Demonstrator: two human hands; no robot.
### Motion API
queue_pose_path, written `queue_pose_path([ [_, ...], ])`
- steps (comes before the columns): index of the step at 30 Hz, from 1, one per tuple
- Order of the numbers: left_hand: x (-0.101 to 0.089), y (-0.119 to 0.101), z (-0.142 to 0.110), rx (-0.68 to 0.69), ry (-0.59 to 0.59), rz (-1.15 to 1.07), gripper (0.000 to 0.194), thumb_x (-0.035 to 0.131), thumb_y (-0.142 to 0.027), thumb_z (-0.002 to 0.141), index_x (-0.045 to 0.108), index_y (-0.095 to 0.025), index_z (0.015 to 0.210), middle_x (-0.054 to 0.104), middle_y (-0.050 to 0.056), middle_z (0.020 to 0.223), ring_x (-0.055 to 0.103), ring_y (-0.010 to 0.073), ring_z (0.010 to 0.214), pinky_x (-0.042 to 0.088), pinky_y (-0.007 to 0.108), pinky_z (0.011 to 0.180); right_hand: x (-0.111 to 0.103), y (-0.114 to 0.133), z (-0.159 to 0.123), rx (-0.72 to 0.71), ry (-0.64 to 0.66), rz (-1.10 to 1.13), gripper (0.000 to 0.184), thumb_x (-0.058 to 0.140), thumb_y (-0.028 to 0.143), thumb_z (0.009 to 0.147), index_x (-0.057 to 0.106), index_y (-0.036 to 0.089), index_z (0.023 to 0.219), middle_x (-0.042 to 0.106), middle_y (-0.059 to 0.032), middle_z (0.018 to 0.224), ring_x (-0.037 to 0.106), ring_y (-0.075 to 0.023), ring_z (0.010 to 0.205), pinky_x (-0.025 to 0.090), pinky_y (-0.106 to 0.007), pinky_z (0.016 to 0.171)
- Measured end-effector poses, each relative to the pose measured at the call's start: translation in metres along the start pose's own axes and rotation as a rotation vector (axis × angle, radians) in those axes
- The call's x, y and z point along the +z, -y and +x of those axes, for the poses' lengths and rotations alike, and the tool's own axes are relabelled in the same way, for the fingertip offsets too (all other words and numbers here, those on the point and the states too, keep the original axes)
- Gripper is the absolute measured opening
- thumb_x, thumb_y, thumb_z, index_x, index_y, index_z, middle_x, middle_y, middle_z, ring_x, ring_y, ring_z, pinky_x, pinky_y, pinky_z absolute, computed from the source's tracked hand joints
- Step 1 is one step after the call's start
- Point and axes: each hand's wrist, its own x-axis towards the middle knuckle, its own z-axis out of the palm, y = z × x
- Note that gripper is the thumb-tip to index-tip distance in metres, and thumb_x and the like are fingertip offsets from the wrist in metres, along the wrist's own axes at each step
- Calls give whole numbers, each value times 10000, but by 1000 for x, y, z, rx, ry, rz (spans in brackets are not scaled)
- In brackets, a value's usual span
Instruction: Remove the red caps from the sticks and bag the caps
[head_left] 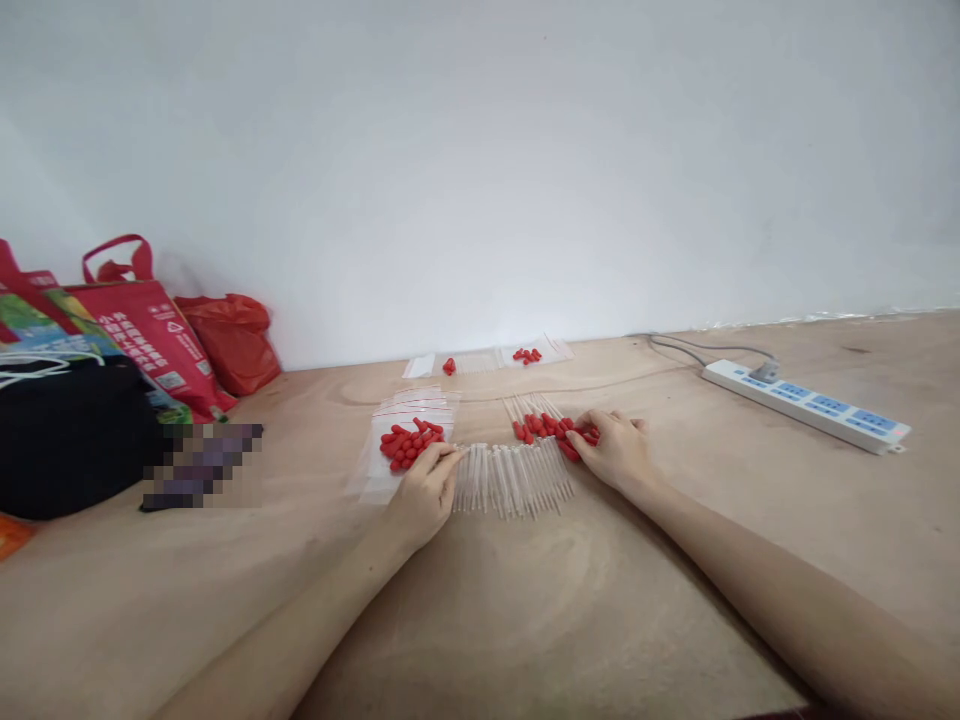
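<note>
A row of thin clear glass dropper tubes [514, 482] lies side by side on the wooden table, narrow tips toward me. My left hand [426, 492] is closed in a pinch at the row's upper left end, on the top of a tube. Beside it, red rubber bulbs [411, 446] are heaped on clear zip bags [379, 485]. Past the row's right end, my right hand [616, 448] has its fingers closed on a red bulb [570, 452] at the edge of a second group. Pale thin tubes [517, 408] stick out behind that group; the right fingers partly hide the bulbs.
Small bags with red bulbs [527, 356] lie near the wall. A white power strip [810, 405] with a plugged-in grey cord is on the right. Red shopping bags [150, 340], a black bag [75, 435] and a blurred dark object [206, 468] occupy the left.
</note>
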Motion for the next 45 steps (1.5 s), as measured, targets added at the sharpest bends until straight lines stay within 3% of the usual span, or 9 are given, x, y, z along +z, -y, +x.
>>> queue_pose_path([
  [4, -1, -2, -5, 68, 82, 16, 308, 359, -124, 838, 523, -146, 1098, 554, 90, 934, 550, 168, 887, 478, 298, 796, 3, -7, 3, 16, -24, -17, 177, 498, 377, 737, 609, 238, 738, 654, 3, 723, 517, -190, 749, 207, -316, 682],
  [9, -6, -4, -7, 26, 189, -45, 332, 445, -274, 833, 496, -143, 1135, 564, 110, 983, 551, 197, 917, 481, 335, 800, 6, -14, 6, 41, -12, -24, 207, 480, 402, 742, 620, 249, 738, 653, 3, 728, 506, -188, 743, 204, -320, 681],
  [14, -19, -5, -6, -11, 345, -132, 554, 572, -432, 728, 459, -149, 1191, 524, 139, 1105, 509, 247, 1012, 450, 399, 859, 5, -15, 6, 53, 30, -58, 233, 475, 407, 741, 632, 238, 715, 642, -21, 732, 494, -201, 774, 209, -327, 682],
  [21, -31, 11, -10, 13, 458, -226, 606, 620, -428, 698, 428, -203, 1227, 471, 127, 1192, 450, 246, 1106, 408, 409, 917, 1, -9, 5, 26, 13, -50, 244, 460, 398, 773, 657, 255, 752, 632, -29, 801, 503, -202, 807, 243, -330, 683],
  [27, -25, 16, -8, -30, 401, -233, 441, 590, -372, 745, 506, -200, 1142, 529, 107, 1103, 513, 213, 1019, 446, 361, 869, 4, 12, 20, -17, 74, -98, 301, 461, 445, 778, 671, 233, 816, 631, -71, 802, 513, -225, 833, 276, -346, 697],
  [33, -22, 16, -10, -43, 367, -252, 417, 593, -362, 744, 520, -190, 1117, 522, 105, 1095, 520, 202, 1001, 462, 332, 841, 17, 23, 29, 19, 164, -184, 328, 439, 438, 785, 680, 224, 726, 627, -91, 809, 506, -251, 847, 277, -393, 724],
  [39, -23, 14, -10, -41, 290, -216, 435, 588, -375, 741, 506, -190, 1126, 512, 100, 1078, 508, 207, 990, 474, 325, 800, 13, 26, 27, 34, 39, -96, 321, 429, 402, 801, 661, 199, 712, 616, -82, 773, 506, -226, 811, 275, -369, 722],
  [41, -24, 14, -8, -32, 212, -154, 385, 554, -351, 769, 509, -194, 1118, 526, 93, 1048, 506, 209, 979, 446, 356, 835, 5, 29, 21, -29, -10, 9, 285, 442, 387, 802, 660, 213, 742, 608, -63, 775, 501, -211, 808, 278, -348, 721],
  [45, -24, 9, -3, -5, 19, -38, 365, 507, -297, 804, 488, -185, 1151, 535, 97, 1057, 477, 218, 1013, 398, 379, 877, -6, 36, -5, -316, -10, 197, 209, 478, 355, 812, 656, 256, 854, 592, -36, 795, 486, -181, 805, 283, -323, 728],
])
